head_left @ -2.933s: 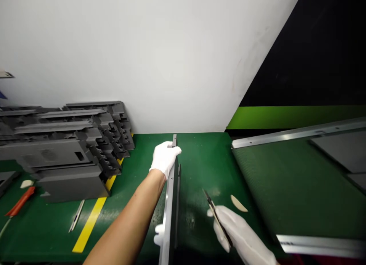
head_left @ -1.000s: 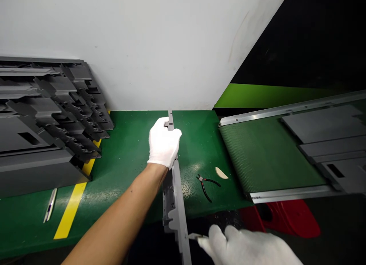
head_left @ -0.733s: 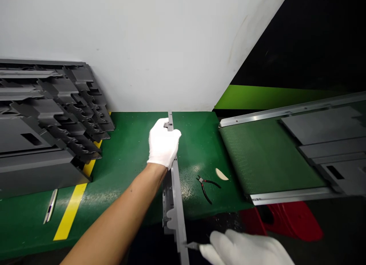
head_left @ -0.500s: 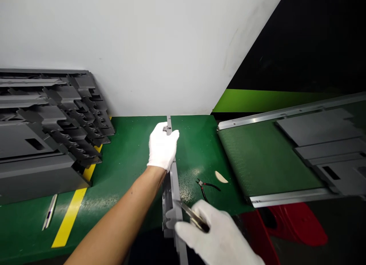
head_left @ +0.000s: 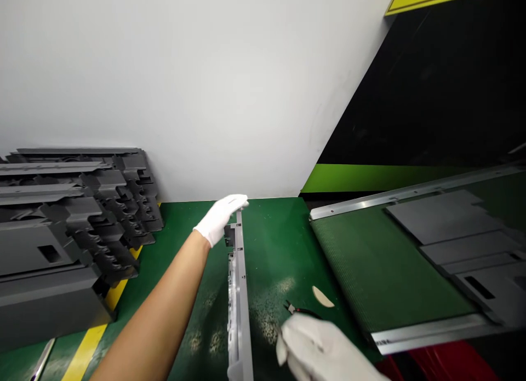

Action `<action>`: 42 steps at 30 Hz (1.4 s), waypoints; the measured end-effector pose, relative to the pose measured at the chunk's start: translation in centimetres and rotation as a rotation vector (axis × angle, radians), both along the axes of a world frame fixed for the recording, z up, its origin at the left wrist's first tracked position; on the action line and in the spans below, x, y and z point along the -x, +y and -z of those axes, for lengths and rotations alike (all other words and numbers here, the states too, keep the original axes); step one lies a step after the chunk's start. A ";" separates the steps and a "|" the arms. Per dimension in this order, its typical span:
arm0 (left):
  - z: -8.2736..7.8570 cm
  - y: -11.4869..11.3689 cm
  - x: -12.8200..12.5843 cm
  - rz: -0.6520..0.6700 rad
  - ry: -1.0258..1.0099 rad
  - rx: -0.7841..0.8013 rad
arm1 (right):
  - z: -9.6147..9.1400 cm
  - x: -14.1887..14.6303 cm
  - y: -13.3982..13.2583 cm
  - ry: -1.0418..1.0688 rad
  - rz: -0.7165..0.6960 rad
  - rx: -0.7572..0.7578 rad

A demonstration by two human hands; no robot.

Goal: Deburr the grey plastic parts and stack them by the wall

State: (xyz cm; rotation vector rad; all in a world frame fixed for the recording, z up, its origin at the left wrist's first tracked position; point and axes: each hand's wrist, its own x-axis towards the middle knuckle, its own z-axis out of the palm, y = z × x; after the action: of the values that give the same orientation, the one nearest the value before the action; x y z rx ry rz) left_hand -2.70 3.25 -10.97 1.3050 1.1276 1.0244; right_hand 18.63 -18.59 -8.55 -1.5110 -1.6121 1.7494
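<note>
A long grey plastic panel (head_left: 245, 293) stands on its narrow edge on the green bench, running from the far middle towards me. My left hand (head_left: 224, 217), in a white glove, holds its far end, with fingers laid over the top. Moulded tabs and recesses line the panel's left side. My right hand (head_left: 324, 345), also gloved, is curled closed to the right of the panel's near part and apart from it. The knife it held half a second ago is hidden behind the fingers now. Just beyond that hand lie side cutters (head_left: 292, 308), partly covered.
Several similar grey panels (head_left: 69, 227) stand stacked at the left. A pale half-round piece (head_left: 322, 297) lies near the conveyor (head_left: 382, 271), which carries flat grey panels (head_left: 464, 227). A slim cutter (head_left: 43, 359) lies by the yellow tape (head_left: 88, 345). A white wall (head_left: 230, 96) rises behind.
My view has tilted up. My left hand has slid to the panel's far end, its fingers straighter. The right hand has drawn away from the panel's edge, and the knife is out of sight.
</note>
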 end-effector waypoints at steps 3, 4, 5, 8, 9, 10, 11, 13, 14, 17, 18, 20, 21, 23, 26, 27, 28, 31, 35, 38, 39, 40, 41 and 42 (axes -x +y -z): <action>0.7 0.6 -1.3 0.229 -0.119 0.068 | -2.2 -0.2 3.7 -0.110 0.035 -0.149; 0.9 0.6 -1.5 0.236 -0.133 0.072 | -2.8 -0.2 5.1 -0.201 0.029 -0.256; 1.1 0.5 -1.6 0.224 -0.137 0.073 | -3.2 0.0 6.5 -0.304 0.010 -0.373; 1.3 0.3 -1.6 0.209 -0.135 0.090 | -3.8 0.7 10.6 -0.671 -0.071 -0.632; 1.4 0.3 -1.5 0.205 -0.143 0.103 | -3.8 1.0 11.6 -0.783 -0.106 -0.673; 1.4 0.3 -1.4 0.196 -0.156 0.121 | -3.8 1.3 12.5 -0.875 -0.143 -0.698; 1.4 0.3 -1.4 0.189 -0.169 0.139 | -3.9 1.6 13.2 -0.944 -0.180 -0.715; 1.4 0.3 -1.4 0.180 -0.191 0.168 | -4.0 2.2 14.0 -1.028 -0.238 -0.737; 1.4 0.3 -1.5 0.178 -0.196 0.173 | -4.1 2.5 14.1 -1.058 -0.252 -0.747; 1.3 0.2 -1.6 0.172 -0.201 0.160 | -4.4 3.0 14.1 -1.143 -0.252 -0.788; 1.3 0.2 -1.7 0.169 -0.204 0.159 | -4.5 3.1 14.0 -1.166 -0.247 -0.804; 1.2 0.2 -1.7 0.165 -0.205 0.163 | -4.6 3.2 13.9 -1.192 -0.241 -0.827; 1.2 0.2 -1.7 0.166 -0.205 0.168 | -4.6 3.3 13.8 -1.195 -0.243 -0.830; 1.3 0.2 -1.6 0.170 -0.209 0.181 | -4.7 3.3 13.7 -1.193 -0.254 -0.833; 1.4 0.2 -1.6 0.173 -0.219 0.200 | -4.9 3.3 13.5 -1.189 -0.268 -0.854; 1.4 0.2 -1.6 0.171 -0.218 0.200 | -5.0 3.3 13.4 -1.185 -0.271 -0.864; 1.4 0.2 -1.6 0.169 -0.216 0.199 | -5.0 3.3 13.4 -1.179 -0.274 -0.876; 1.4 0.2 -1.6 0.169 -0.215 0.195 | -5.0 3.4 13.3 -1.170 -0.283 -0.906; 1.7 0.3 -1.5 0.181 -0.193 0.193 | -4.8 3.5 13.3 -1.175 -0.281 -0.880; 1.9 0.5 -1.5 0.183 -0.157 0.158 | -4.8 3.5 13.4 -1.162 -0.290 -0.870; 1.9 0.5 -1.5 0.182 -0.155 0.147 | -4.8 3.5 13.4 -1.160 -0.291 -0.876; 1.9 0.5 -1.5 0.183 -0.157 0.142 | -4.8 3.5 13.4 -1.160 -0.293 -0.882; 1.9 0.5 -1.5 0.184 -0.163 0.143 | -4.8 3.4 13.5 -1.162 -0.295 -0.888; 1.9 0.5 -1.5 0.184 -0.171 0.152 | -4.8 3.4 13.5 -1.165 -0.300 -0.895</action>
State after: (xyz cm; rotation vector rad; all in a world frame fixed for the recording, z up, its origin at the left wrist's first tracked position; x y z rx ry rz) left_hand -1.18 3.76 -12.86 1.1541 0.9187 0.8792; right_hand 15.26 -5.11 -3.72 -1.8461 -2.6601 -0.1277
